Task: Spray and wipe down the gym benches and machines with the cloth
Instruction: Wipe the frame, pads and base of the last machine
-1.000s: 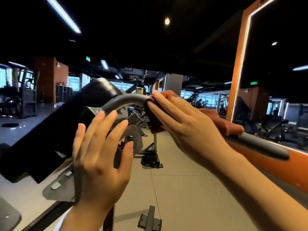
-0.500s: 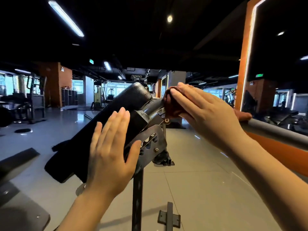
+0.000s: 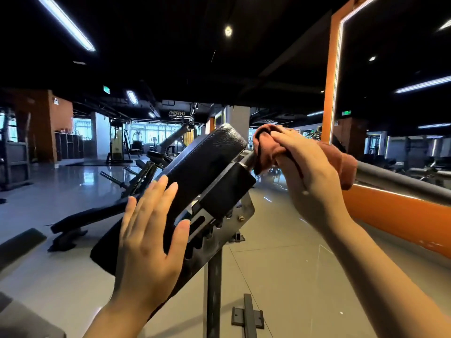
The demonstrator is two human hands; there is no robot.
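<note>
A black padded rest point(image 3: 202, 167) tilts up on a grey steel bracket point(image 3: 229, 223) atop an upright post point(image 3: 213, 296). A grey metal bar point(image 3: 400, 182) runs from the bracket off to the right. My right hand point(image 3: 310, 172) wraps a reddish-brown cloth point(image 3: 266, 147) round the bar close to the pad. A fold of the cloth hangs over the bar behind my wrist. My left hand point(image 3: 148, 237) is raised flat in front of the pad's lower part, fingers straight; whether it touches the pad I cannot tell. No spray bottle is visible.
A flat black bench point(image 3: 80, 220) lies on the tiled floor at left. An orange-framed mirror point(image 3: 395, 98) stands right behind the bar. Several gym machines point(image 3: 127, 145) stand in the background. A grey plate point(image 3: 22, 318) shows at bottom left.
My right hand and the cloth have slid left along the bar, from its bend to the end by the pad. The view swung, bringing pad and bracket to the centre. My left hand stayed raised and flat.
</note>
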